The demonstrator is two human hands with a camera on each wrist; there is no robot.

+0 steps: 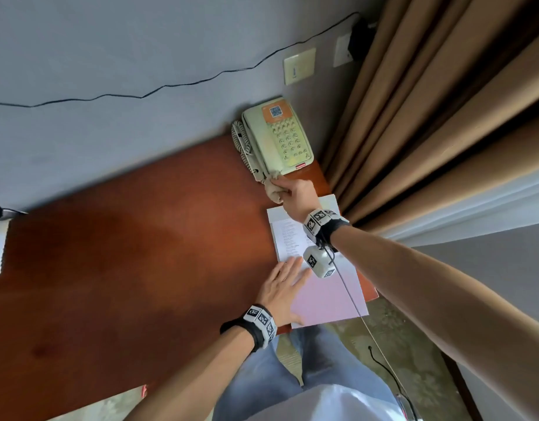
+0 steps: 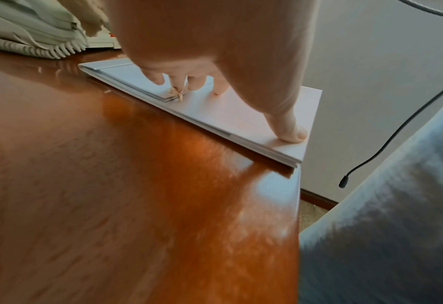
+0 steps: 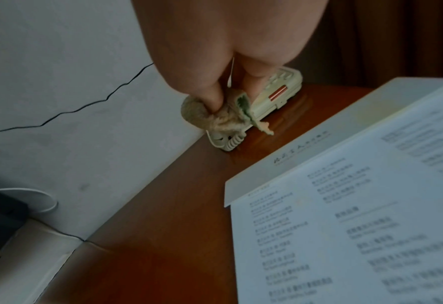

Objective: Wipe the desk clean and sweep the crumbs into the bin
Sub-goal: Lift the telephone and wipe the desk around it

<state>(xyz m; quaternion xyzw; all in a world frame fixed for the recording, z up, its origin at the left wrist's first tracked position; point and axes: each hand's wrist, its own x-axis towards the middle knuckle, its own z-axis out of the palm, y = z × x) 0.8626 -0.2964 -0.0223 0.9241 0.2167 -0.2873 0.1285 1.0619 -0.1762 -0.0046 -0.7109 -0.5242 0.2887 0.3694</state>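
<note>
Desk [image 1: 134, 238], reddish-brown and glossy, runs along a grey wall [image 1: 110, 56], with tan curtains [image 1: 444, 101] hanging past its far end. A thin black cable [image 1: 171, 85] trails across the wall to a plug by the curtains. On the desk's far end lies a stack of papers [image 1: 338, 296]: a pinkish sheet on top near the person, a printed white sheet nearer the phone, with one corner of the stack jutting over the desk edge. A pale green phone [image 1: 280, 138] with a coiled cord sits against the wall beyond the papers.

The left hand [image 1: 285, 291] lies flat on the papers, fingers [image 2: 288, 131] spread and nearly straight, tips pressing the top sheet; the thumb pins the near corner. A small loop of string or band lies at the middle fingertips, touching the printed sheet's edge.

The right hand [image 1: 298, 194] reaches over the papers to the phone's near corner, its fingers [image 3: 212, 96] curled tight round a bunched beige cloth [image 3: 215, 117]. The cloth touches the phone's front edge and cord, a frayed tip hanging to the desk.

Both wrists wear marker-covered bands.
</note>
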